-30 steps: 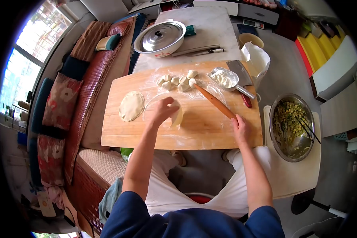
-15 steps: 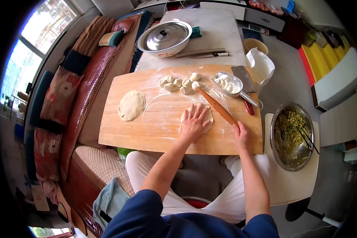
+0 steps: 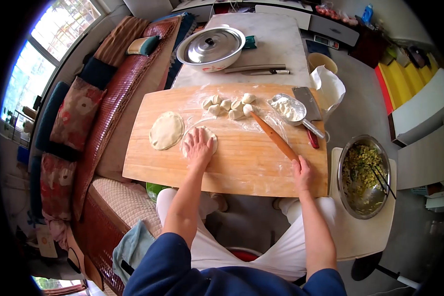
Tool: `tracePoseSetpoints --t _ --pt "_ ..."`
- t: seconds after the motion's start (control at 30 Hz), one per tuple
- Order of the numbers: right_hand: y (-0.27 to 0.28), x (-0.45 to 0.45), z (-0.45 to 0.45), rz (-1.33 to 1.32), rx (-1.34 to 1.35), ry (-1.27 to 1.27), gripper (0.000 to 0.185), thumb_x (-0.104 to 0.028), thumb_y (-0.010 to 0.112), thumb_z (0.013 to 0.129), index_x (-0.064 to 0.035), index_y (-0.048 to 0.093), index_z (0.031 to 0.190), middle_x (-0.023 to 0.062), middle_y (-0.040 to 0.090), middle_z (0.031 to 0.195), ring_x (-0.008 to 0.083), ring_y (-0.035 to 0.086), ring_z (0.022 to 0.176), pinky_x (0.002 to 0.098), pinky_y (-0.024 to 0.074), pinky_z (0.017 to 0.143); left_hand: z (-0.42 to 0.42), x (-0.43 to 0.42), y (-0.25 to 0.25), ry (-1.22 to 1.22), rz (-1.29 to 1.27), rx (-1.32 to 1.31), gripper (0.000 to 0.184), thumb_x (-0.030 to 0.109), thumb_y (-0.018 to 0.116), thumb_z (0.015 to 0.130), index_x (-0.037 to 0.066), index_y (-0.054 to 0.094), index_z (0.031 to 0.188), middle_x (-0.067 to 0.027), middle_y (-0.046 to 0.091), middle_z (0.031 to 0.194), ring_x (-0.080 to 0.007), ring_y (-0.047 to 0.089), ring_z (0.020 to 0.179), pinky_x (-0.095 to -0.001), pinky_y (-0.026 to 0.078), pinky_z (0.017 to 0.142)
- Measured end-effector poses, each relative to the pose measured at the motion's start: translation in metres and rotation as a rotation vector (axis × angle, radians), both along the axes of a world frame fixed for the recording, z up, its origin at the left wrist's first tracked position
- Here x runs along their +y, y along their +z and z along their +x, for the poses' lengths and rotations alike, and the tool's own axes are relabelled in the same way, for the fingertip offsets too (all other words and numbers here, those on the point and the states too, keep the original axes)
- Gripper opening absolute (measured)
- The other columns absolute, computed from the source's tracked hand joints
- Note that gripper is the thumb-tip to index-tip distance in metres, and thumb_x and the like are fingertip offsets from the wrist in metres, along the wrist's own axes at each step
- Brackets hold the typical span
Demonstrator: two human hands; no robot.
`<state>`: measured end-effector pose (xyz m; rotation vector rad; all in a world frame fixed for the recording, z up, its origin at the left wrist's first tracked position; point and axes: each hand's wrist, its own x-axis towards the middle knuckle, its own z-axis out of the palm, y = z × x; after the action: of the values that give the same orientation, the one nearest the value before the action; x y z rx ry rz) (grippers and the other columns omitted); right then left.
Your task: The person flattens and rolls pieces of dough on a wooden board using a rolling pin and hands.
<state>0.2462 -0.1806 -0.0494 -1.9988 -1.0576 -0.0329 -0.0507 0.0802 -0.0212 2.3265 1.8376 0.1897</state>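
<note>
My left hand (image 3: 199, 147) lies flat with fingers spread on a round dough wrapper (image 3: 212, 139), partly covering it. Just left of it, a second rolled dough round (image 3: 166, 130) rests on the wooden board (image 3: 241, 170). In my right hand (image 3: 302, 173) is the near end of a wooden rolling pin (image 3: 275, 138), which slants up and left across the board. Its far tip is close to a cluster of small dough pieces (image 3: 236, 105). Behind the pin sits a metal scoop (image 3: 291, 109) of flour.
A cleaver (image 3: 307, 101) and a red-handled tool (image 3: 313, 139) lie at the board's right edge. A steel bowl of chopped filling (image 3: 362, 177) with chopsticks stands at right. A lidded basin (image 3: 211, 47) is on the table behind the board.
My left hand has slid left across the board along with the dough wrapper, which is now beside the other round. My right hand still holds the rolling pin in about the same place.
</note>
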Motion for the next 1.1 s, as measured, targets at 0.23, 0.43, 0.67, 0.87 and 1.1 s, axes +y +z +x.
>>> tracePoseSetpoints --t 0.23,0.43,0.67,0.87,1.1 --pt "0.015 -0.002 -0.004 -0.010 0.102 0.009 0.035 -0.030 0.068 0.094 -0.0011 0.069 0.113 0.0174 0.072 0.105 0.0363 0.067 0.096 0.0438 0.0528 0.084 0.072 -0.081 0.003 -0.561 0.074 -0.007 0.073 0.052 0.052 0.095 0.017 0.033 0.156 -0.0039 0.027 0.164 -0.0328 0.018 0.153 -0.0549 0.015 0.122" --pt "0.023 -0.019 0.021 -0.100 0.061 0.309 0.034 -0.030 0.073 0.088 -0.0043 0.071 0.110 0.0120 0.072 0.102 0.0331 0.067 0.093 0.0416 0.0525 0.081 0.021 -0.096 0.029 -0.778 -0.015 -0.111 0.076 0.039 0.067 0.088 0.016 0.036 0.154 -0.0020 0.028 0.163 -0.0320 0.019 0.152 -0.0536 0.015 0.122" --pt "0.045 0.032 0.009 -0.272 -0.192 0.537 0.026 -0.027 0.075 0.084 -0.0173 0.074 0.108 0.0020 0.068 0.108 0.0261 0.059 0.109 0.0425 0.0452 0.092 -0.015 -0.121 0.017 -0.593 0.008 -0.105 0.085 0.044 0.067 0.087 0.010 0.030 0.156 -0.0083 0.026 0.163 -0.0357 0.020 0.151 -0.0555 0.017 0.121" --pt "0.011 0.095 0.022 -0.149 -0.265 0.439 0.027 -0.027 0.074 0.085 -0.0244 0.074 0.112 0.0032 0.062 0.128 0.0280 0.052 0.125 0.0444 0.0390 0.107 0.021 -0.055 0.015 -0.499 0.105 -0.097 0.086 0.051 0.065 0.087 0.008 0.032 0.154 -0.0094 0.030 0.162 -0.0362 0.023 0.150 -0.0546 0.021 0.120" --pt "0.018 0.036 0.013 -0.209 -0.419 0.493 0.037 -0.028 0.074 0.084 -0.0249 0.069 0.121 0.0010 0.056 0.139 0.0291 0.046 0.133 0.0514 0.0322 0.113 -0.025 -0.133 0.029 -0.733 -0.041 -0.072 0.093 0.058 0.063 0.087 0.008 0.028 0.157 -0.0088 0.026 0.164 -0.0380 0.021 0.151 -0.0537 0.020 0.121"
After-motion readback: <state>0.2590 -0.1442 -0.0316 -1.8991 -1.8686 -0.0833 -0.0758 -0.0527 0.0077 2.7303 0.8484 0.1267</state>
